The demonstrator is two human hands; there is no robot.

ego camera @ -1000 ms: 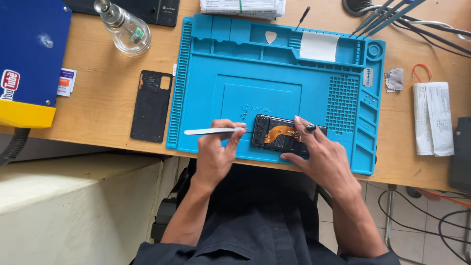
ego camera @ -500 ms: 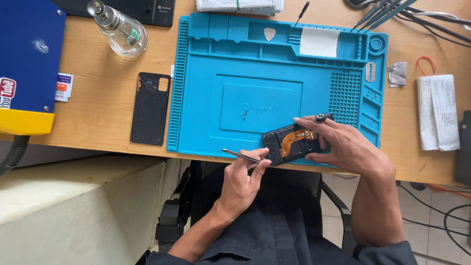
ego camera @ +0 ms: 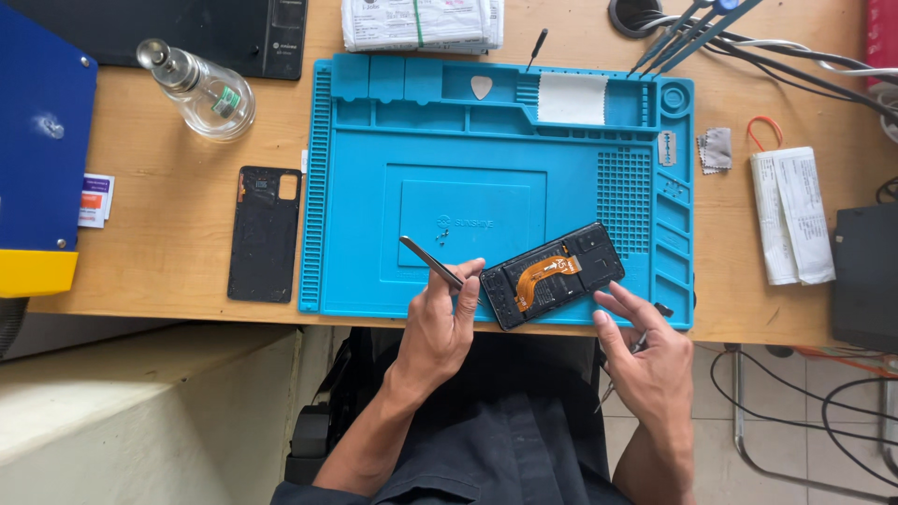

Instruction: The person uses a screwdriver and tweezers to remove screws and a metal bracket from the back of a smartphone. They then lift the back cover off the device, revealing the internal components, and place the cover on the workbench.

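An opened black phone (ego camera: 552, 276) with an orange flex cable lies tilted on the blue work mat (ego camera: 318, 187) near its front edge. My left hand (ego camera: 440, 327) grips metal tweezers (ego camera: 428, 260), whose tips point up and left, just left of the phone. My right hand (ego camera: 650, 360) is at the phone's lower right corner, fingertips touching its edge. A thin metal tool (ego camera: 617, 376) is tucked in that hand's palm. Two tiny screws (ego camera: 442, 234) rest on the mat above the tweezers.
A black phone back cover (ego camera: 265, 234) lies left of the mat, with a glass bottle (ego camera: 201, 89) behind it. A blue and yellow box (ego camera: 42, 140) stands far left. Paper bundles (ego camera: 790, 215), cables (ego camera: 795, 56) and a black device (ego camera: 865, 276) fill the right side.
The phone has been set down flat on the mat and my right hand has slid off it to the lower right. My left hand has risen back to the mat edge with the tweezers.
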